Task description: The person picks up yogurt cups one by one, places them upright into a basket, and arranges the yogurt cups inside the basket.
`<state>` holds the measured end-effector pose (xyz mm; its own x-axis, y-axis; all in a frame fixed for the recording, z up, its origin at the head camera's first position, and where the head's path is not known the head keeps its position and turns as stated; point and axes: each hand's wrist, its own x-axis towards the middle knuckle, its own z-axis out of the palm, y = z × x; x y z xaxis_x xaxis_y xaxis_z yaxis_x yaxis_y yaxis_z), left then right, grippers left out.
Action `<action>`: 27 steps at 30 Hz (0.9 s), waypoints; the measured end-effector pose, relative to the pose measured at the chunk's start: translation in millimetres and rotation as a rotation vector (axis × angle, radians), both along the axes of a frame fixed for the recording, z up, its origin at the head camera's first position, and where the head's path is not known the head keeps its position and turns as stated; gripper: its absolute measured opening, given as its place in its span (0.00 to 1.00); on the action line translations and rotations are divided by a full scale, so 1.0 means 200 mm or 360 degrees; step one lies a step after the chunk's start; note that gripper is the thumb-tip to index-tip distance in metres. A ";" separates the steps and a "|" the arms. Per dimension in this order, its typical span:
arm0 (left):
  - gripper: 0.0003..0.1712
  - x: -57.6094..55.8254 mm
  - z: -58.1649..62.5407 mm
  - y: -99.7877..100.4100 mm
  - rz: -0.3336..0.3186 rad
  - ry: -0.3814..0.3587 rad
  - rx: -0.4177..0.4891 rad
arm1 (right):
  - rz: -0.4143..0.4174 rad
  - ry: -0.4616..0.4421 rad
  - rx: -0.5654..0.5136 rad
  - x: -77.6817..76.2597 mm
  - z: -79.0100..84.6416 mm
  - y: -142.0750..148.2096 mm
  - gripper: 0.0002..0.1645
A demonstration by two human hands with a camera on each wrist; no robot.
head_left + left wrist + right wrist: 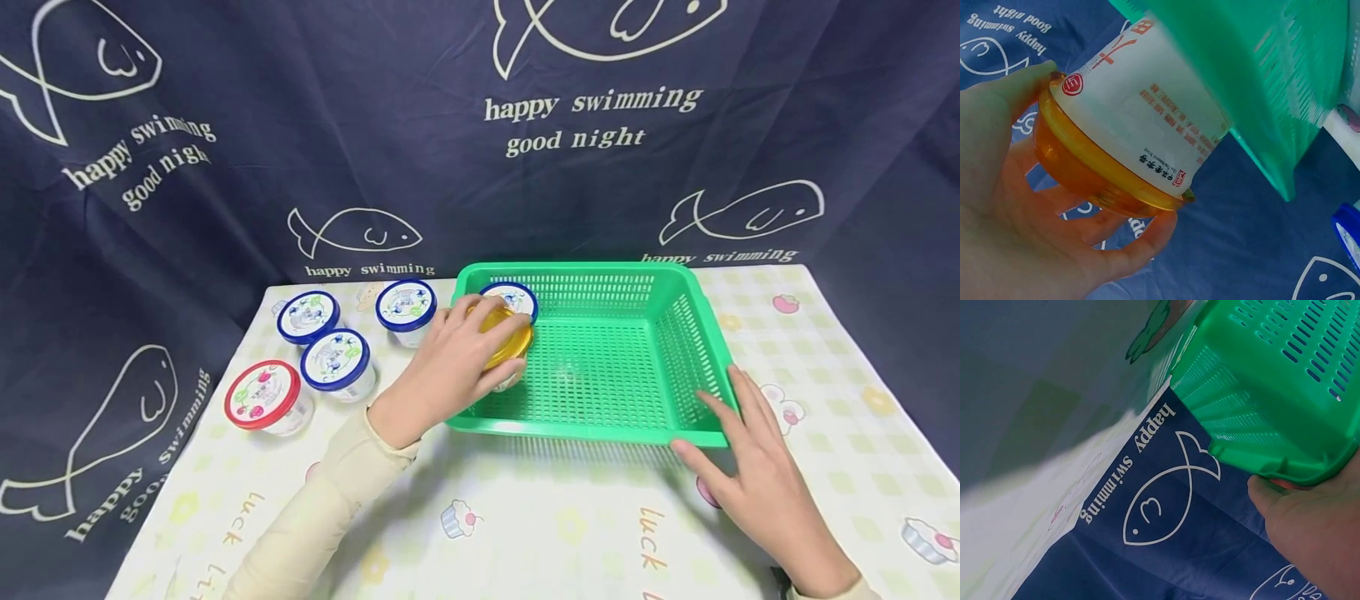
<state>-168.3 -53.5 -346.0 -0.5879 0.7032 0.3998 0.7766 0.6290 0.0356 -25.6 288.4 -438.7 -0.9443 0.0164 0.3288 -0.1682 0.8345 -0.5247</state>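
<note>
Gold-lidded tub (1141, 112): we note the left hand (450, 354) gripping it at the basket (600, 371). The right hand (765, 475) grips the rim (711, 321), we judge, for steadiness.

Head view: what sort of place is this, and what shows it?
Probably an indoor tabletop set-up: a dark-blue fish-printed fabric backdrop, a white checked tablecloth, a rectangular green plastic basket.

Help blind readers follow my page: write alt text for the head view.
A person's left grip holds a gold-lidded tub at the left end of a green basket, while the right grip touches its near right corner. One blue-lidded tub sits inside; three more and a red-lidded tub stand left of the basket.
</note>
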 end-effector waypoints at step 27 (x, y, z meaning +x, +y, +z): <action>0.28 -0.08 -0.12 0.01 -0.0142 -0.0096 -0.0160 | 0.0003 0.0027 0.0013 0.01 0.00 0.00 0.43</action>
<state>-184.2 -50.9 -370.8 -0.5420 0.7885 0.2906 0.8280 0.5602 0.0243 -24.5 288.7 -438.8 -0.9385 0.0121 0.3451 -0.1786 0.8384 -0.5150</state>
